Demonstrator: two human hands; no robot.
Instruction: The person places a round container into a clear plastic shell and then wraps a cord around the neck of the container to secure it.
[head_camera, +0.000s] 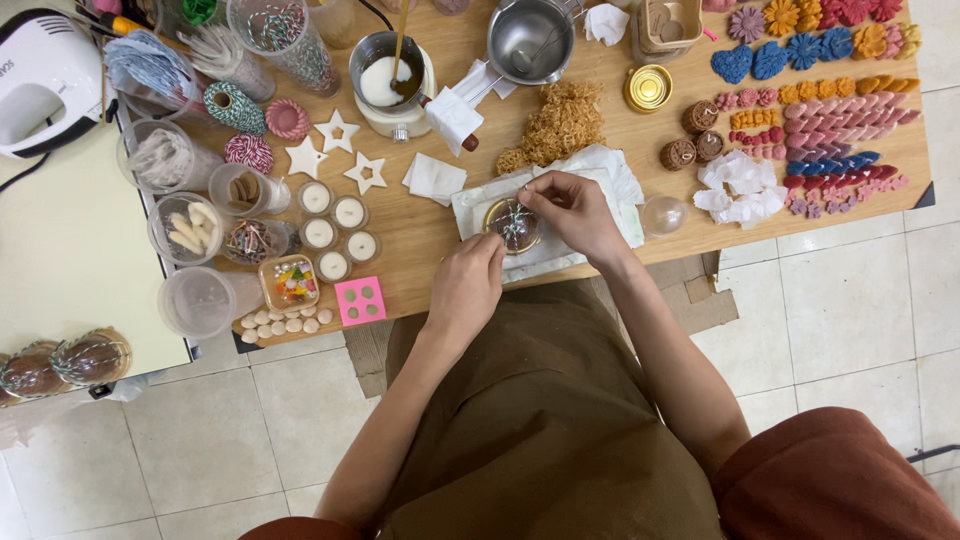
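A small clear round ball with a gold rim rests on a white marble slab at the near edge of the wooden table. My left hand holds the ball at its near side. My right hand pinches a thin striped string over the top of the ball. The ball's contents look dark and glittery; details are too small to tell.
A clear half-sphere lies right of the slab. Small white candles and a pink mould sit left. Beyond are a pot of white wax, a steel pan, tan shredded filler and coloured wax flowers.
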